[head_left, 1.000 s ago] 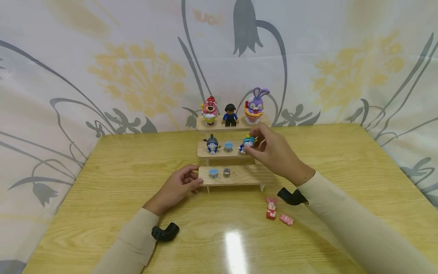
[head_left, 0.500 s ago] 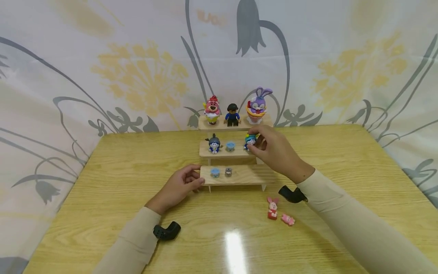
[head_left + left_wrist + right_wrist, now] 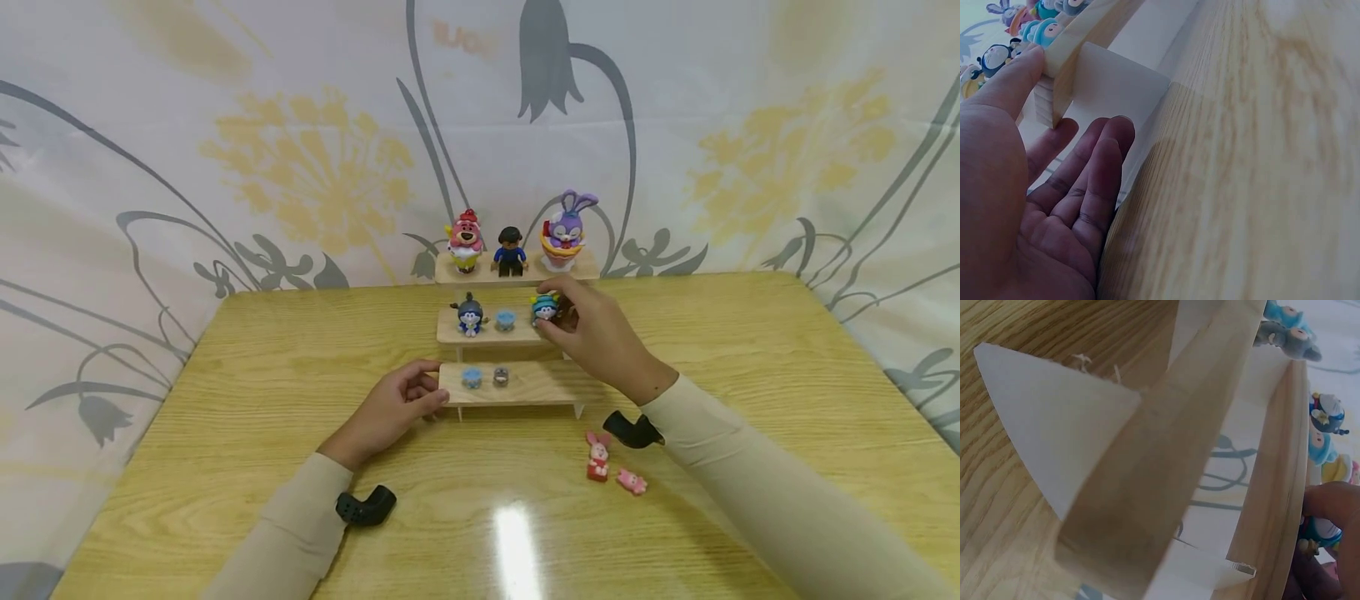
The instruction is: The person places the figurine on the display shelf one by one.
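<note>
My right hand pinches a small figurine with a teal hat between thumb and fingers, at the right end of the middle tier. In the right wrist view part of that figurine shows beside the fingers. My left hand grips the left end of the stepped wooden display shelf at its lowest tier. Its thumb lies on top of the board and a finger is under it, as the left wrist view shows; the other fingers are beneath the board. A dark-haired figurine and a light-blue figure share the middle tier.
On the top tier stand a pink bear, a figure in blue and a purple rabbit. The lowest tier bears a light-blue figure and a grey figure. Two pink figures lie on the table in front.
My right hand has shifted slightly left in the last half second, with the teal-hatted figurine between its fingers. The left hand keeps its place on the shelf.
</note>
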`<act>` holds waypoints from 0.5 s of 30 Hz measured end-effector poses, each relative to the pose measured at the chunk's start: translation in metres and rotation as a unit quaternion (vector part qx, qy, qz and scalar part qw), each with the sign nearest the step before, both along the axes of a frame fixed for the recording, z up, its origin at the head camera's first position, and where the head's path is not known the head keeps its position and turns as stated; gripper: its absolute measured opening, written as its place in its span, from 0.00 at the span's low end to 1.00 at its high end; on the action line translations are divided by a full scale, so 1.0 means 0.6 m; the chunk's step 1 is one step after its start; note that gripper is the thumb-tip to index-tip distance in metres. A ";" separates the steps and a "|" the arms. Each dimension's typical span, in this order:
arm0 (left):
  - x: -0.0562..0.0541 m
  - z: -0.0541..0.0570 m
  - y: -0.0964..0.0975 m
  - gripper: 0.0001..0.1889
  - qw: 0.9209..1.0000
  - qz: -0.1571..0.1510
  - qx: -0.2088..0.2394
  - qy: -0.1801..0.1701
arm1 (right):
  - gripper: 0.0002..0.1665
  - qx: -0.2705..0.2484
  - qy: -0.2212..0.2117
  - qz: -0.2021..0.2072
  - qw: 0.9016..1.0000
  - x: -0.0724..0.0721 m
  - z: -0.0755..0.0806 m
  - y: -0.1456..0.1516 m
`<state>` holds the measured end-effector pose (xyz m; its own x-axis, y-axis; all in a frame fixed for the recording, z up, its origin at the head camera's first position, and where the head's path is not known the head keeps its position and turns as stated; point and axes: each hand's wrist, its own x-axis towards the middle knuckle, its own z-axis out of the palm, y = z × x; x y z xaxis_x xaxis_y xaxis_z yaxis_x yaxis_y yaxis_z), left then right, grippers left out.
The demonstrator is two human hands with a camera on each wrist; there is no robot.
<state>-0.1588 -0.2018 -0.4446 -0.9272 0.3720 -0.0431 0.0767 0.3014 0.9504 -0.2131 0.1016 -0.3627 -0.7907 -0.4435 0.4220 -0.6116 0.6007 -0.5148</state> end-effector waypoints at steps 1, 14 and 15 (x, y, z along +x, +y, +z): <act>0.000 0.000 0.000 0.29 1.000 0.000 0.000 0.001 | 0.25 0.000 -0.003 -0.001 1.000 0.000 0.000 0.000; -0.001 0.002 0.000 0.29 1.000 0.002 -0.007 0.001 | 0.29 -0.016 -0.023 -0.005 1.000 0.003 0.001 0.003; 0.000 0.002 0.000 0.29 1.000 0.003 -0.008 0.000 | 0.30 -0.017 -0.027 -0.002 0.999 0.003 0.000 0.004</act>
